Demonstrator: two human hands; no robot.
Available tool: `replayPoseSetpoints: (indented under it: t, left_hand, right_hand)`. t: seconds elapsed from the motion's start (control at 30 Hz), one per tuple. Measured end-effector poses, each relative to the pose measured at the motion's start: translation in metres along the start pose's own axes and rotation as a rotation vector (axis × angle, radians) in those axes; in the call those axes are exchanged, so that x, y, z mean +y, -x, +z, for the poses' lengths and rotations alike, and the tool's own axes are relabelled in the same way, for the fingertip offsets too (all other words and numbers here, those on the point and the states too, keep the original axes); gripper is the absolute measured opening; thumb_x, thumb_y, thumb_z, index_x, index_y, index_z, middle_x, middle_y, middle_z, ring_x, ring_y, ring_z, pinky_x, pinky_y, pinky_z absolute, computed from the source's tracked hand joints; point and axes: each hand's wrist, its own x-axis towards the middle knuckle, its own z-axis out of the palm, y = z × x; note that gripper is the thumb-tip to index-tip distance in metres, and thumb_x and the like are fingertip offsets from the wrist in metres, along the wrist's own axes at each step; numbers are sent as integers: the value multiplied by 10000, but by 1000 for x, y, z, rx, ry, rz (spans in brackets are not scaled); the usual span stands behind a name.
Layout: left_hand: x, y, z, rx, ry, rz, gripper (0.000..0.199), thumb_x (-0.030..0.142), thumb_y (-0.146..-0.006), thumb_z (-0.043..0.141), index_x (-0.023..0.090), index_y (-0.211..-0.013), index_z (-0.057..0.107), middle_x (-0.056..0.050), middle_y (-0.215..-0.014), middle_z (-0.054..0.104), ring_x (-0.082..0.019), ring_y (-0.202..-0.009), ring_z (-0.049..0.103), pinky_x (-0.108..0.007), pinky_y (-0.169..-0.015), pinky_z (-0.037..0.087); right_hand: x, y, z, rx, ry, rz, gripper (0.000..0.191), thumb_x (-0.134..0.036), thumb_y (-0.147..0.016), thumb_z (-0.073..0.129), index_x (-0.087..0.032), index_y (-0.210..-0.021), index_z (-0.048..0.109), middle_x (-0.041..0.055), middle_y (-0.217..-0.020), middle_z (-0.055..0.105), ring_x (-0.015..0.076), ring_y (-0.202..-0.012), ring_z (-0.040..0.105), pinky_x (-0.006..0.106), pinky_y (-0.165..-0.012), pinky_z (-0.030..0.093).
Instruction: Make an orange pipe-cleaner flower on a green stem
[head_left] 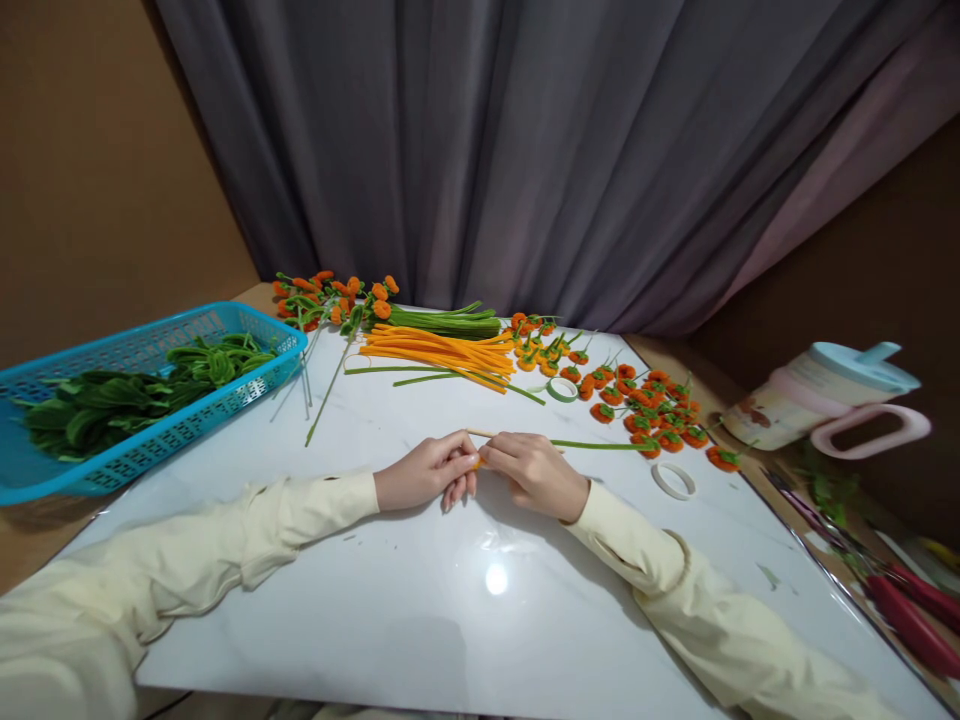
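My left hand and my right hand meet above the middle of the white table top. Both are closed, fingertips nearly touching. A small bit of orange pipe cleaner shows pinched between them; most of it is hidden by the fingers. Along the top of my right hand's fingers runs a thin pale stick, gripped in that hand. Just beyond lie a bundle of orange pipe cleaners and a bundle of green ones. One green pipe cleaner lies to the right of my right hand.
A blue basket with green pipe-cleaner leaves stands left. Orange flower stems lie back left; several small orange persimmon-like pieces lie right. Tape rolls, a cup and red-handled pliers are also right.
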Motion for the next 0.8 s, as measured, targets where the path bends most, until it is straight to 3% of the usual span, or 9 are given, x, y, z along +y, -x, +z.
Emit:
replayPoseSetpoints:
  t: [0.37,0.57,0.8]
  left_hand:
    - [0,-4,-9,-35,-34,-45,307,439,-845,472,138,-783,483,-14,-638,590,-70,-437,493,-196,-420,422]
    - [4,-8,-16,-6,42,-94,304,393,-793,564,98,-867,571,-47,-718,631,-38,-414,389,-194,-404,319]
    - [4,-7,-16,-35,35,-152,341,418,-735,619,110,-846,524,-35,-671,635,-32,-401,350,-179,-389,267]
  right_hand:
    - [0,1,1,-25,-79,43,128,-101,-840,372,-149,-870,487,57,-731,545,165,-638,499,244,-573,361]
    - [3,3,0,-61,-136,78,129,-125,-878,363,-147,-960,460,81,-825,579,168,-693,542,243,-589,390]
    - [2,3,4,-61,-192,65,136,-232,-940,360,-154,-912,468,76,-812,564,172,-725,540,255,-632,418]
